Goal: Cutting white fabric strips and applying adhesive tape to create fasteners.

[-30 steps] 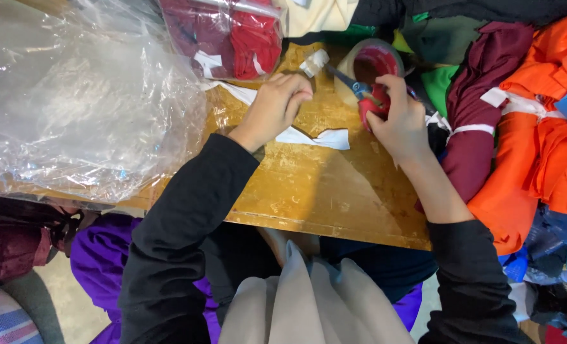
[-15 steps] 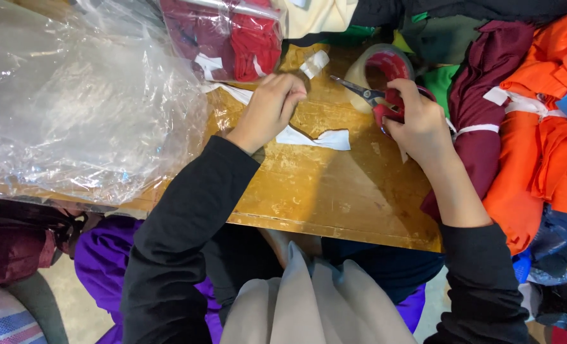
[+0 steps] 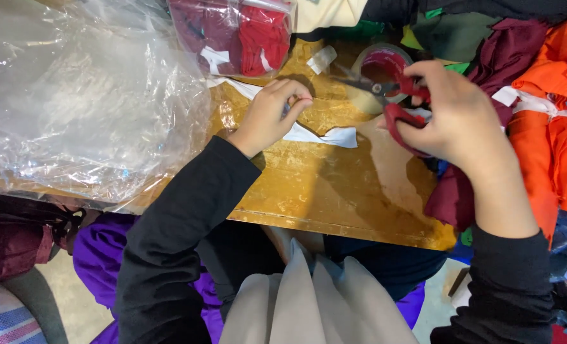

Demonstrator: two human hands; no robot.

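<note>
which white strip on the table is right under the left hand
The long white strip running out from under the left hand; the small white piece lies apart, up by the tape roll.

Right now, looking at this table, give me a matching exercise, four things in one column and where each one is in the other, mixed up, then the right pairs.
Things
1. red-handled scissors
2. white strip
3. roll of tape
4. clear plastic sheet

Places
A. spread over the table's left side
B. in the right hand
C. flat on the table, its end under the left hand
D. on the table behind the scissors' blades

Pairs: 1-B, 2-C, 3-D, 4-A
</note>
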